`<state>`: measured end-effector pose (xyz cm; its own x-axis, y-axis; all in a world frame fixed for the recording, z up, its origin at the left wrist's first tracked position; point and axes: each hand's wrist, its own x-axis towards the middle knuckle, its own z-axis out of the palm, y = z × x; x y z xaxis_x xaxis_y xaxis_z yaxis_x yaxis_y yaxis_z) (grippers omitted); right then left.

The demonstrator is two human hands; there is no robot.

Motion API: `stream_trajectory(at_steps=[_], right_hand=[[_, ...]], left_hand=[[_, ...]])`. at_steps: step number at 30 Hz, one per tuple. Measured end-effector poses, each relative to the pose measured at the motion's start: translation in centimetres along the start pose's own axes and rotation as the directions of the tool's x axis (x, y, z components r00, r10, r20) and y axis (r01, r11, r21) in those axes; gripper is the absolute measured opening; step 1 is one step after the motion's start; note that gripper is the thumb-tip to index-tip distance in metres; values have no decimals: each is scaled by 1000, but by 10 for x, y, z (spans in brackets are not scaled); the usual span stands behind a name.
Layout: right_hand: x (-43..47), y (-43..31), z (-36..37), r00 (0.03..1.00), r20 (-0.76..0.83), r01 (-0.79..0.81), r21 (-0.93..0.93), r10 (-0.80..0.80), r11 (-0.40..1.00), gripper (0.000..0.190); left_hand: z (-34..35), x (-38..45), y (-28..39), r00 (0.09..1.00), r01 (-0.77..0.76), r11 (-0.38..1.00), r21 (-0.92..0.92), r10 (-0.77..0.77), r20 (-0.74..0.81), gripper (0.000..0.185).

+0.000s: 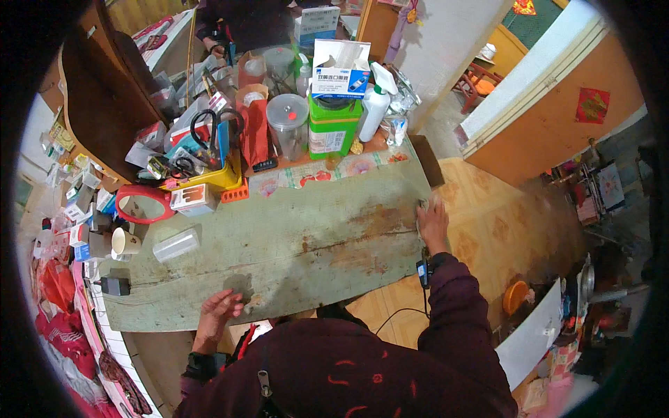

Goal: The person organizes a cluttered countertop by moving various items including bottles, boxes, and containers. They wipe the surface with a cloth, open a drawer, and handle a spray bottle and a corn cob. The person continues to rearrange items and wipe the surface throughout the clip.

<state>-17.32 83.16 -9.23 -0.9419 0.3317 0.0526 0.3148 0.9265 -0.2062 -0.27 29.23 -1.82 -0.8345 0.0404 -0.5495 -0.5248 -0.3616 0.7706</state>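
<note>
My left hand (220, 309) is raised at the near edge of a worn green tabletop (272, 240), its fingers loosely curled and apart, with nothing seen in it. At the table's right edge lies my right hand (433, 222), by a small greyish thing, perhaps a cloth, mostly hidden under the fingers; whether it is gripped is unclear. Below the right wrist hangs a small device with a cable (423, 273). Between the hands the tabletop shows brown stains and a long crack. A clear plastic box (176, 245) rests on the left part of the table, near a paper cup (125, 241).
Along the back stand a green container (334, 128), a white spray bottle (375, 107), a lidded plastic jar (287, 125) and a yellow basket (225, 179) holding scissors. A red-framed mirror (143, 204) and a black power adapter (115, 286) are at left. An orange door (564, 109) stands at right.
</note>
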Motion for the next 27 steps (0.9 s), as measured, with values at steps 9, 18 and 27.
stream_trajectory(at_steps=[9,18,27], right_hand=[[86,-42,22,982,-103,162,46,-157,986,59],[119,-85,33,942,-73,331,25,-328,943,59],[106,-106,38,903,-116,425,89,-414,901,58]], left_hand=[[28,-1,-9,990,-50,998,23,53,-127,29],[41,-3,-12,966,-86,996,-19,79,-247,29],[52,-11,-10,947,-70,998,0,66,-313,31]])
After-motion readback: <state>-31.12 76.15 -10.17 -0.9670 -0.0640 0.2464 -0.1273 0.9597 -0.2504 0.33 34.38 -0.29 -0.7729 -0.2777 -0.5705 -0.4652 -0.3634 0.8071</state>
